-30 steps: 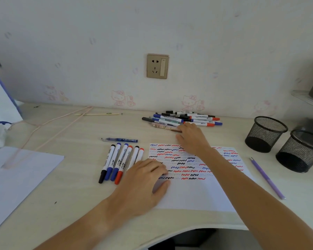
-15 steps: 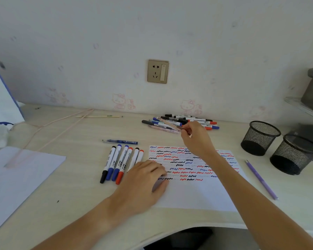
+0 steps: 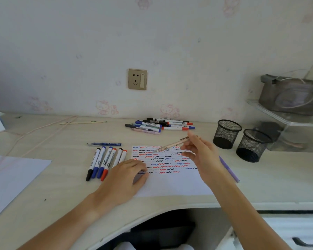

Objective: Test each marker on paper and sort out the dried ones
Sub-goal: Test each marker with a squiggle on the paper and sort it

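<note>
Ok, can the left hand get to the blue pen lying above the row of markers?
Probably yes. The left hand rests on the paper's edge, holding nothing, and only the flat marker row lies before the blue pen.

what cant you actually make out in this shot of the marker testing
- Head view: whether the pinkish pen in the right hand writes; its tip hangs above the test paper.
- Printing on the sorted markers: too small to read.
- Paper's left edge and the lower ends of the nearest markers: hidden under the left hand.
- Pile of markers by the wall: overlapping, count unclear.
- Mesh cups: insides too dark to see contents.
- Second sheet: cut by the left edge.
</note>
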